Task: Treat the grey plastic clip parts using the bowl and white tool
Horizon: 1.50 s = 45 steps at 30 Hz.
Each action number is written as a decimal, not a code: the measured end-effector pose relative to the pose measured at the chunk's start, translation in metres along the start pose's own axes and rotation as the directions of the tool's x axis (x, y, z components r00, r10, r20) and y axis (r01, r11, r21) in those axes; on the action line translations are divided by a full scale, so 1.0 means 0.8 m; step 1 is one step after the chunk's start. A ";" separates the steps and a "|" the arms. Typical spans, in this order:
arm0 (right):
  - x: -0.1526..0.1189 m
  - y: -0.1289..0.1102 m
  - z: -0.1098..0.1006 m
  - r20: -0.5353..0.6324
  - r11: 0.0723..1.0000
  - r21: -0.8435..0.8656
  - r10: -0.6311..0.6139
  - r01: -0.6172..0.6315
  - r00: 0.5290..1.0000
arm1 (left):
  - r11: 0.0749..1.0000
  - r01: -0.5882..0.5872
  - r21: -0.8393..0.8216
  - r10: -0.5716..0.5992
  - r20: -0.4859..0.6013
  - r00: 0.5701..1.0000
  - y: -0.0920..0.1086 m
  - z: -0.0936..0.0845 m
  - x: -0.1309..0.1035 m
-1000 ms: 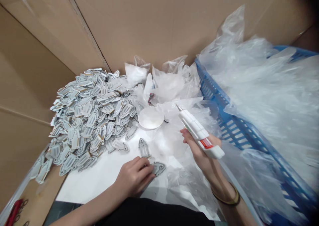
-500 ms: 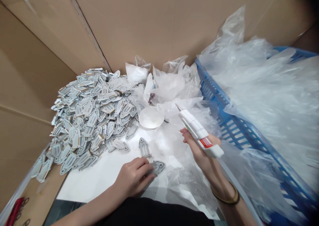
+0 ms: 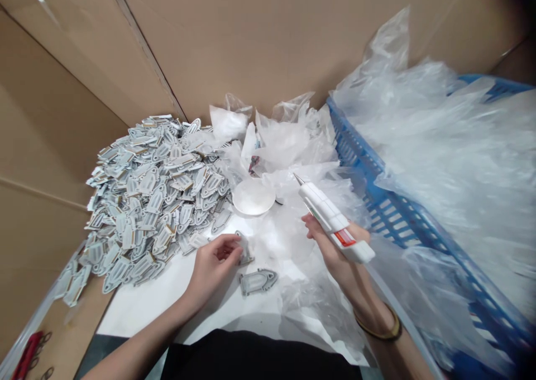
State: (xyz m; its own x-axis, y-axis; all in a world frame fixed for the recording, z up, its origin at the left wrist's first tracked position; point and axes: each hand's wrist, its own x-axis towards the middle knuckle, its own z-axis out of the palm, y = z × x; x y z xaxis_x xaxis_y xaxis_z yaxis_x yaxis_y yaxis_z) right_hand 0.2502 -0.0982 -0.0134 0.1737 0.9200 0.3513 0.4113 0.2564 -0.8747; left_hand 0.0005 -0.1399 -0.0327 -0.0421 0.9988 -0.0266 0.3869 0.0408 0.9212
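My left hand (image 3: 218, 260) is over the white work surface with curled fingers, at the edge of an upright-lying grey tag (image 3: 246, 250) that it partly covers; whether the fingers grip it is unclear. A second grey tag (image 3: 258, 282) lies flat just below, pointing right. In my right hand (image 3: 335, 248) is a white pen-shaped tool (image 3: 324, 209) with a metal tip and a red-marked window, its tip pointing up and left above plastic bags. A big pile of similar grey tags (image 3: 146, 201) lies to the left. A small white dish (image 3: 254, 196) stands between pile and tool.
Clear plastic bags (image 3: 288, 139) are heaped behind the dish. At the right, a blue basket (image 3: 393, 215) overflows with more clear plastic. Cardboard walls (image 3: 251, 44) enclose the back and left. A red object (image 3: 28, 353) lies at the lower left beside small dark rings.
My left hand has moved up and left, off the lower tag to the upper one. The lower tag now shows fully. My right hand and the tool have barely moved.
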 end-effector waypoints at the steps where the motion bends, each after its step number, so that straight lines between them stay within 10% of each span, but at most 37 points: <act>1: 0.000 0.000 0.000 -0.002 1.000 0.004 -0.001 0.001 1.000 | 0.998 0.019 -0.051 -0.019 0.014 1.000 0.000 0.001 0.003; 8: 0.001 0.000 0.000 0.003 1.000 0.019 0.007 -0.007 1.000 | 1.000 0.021 0.013 -0.022 0.038 0.999 -0.002 -0.001 0.012; 14: -0.002 -0.004 0.003 -0.049 1.000 -0.001 0.010 -0.010 0.999 | 0.919 -0.220 0.328 0.192 0.115 0.975 -0.008 -0.010 0.028; 25: 0.002 -0.001 0.000 -0.017 0.999 -0.009 -0.049 0.049 0.999 | 0.761 -0.496 0.417 0.441 0.229 0.868 -0.017 -0.010 0.034; 33: 0.003 0.000 0.003 -0.019 0.994 -0.005 -0.106 0.106 0.994 | 0.626 -0.648 0.434 0.633 0.203 0.747 0.071 0.015 0.071; 39: 0.002 -0.007 0.000 -0.024 0.999 -0.013 -0.034 0.033 0.999 | 0.668 -0.681 0.299 0.612 0.299 0.732 0.121 0.056 0.154; 45: 0.000 -0.009 -0.004 -0.064 0.998 0.055 -0.011 0.015 0.998 | 0.496 -0.759 0.422 0.721 0.287 0.631 0.164 0.023 0.219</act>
State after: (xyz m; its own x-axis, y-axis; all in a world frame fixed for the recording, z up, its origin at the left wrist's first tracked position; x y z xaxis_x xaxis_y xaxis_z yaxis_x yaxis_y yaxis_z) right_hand 0.2501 -0.1007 -0.0057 0.2257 0.8962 0.3818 0.3637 0.2861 -0.8865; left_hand 0.0604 0.0412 0.0762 0.5171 0.6677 0.5356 0.6123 -0.7257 0.3136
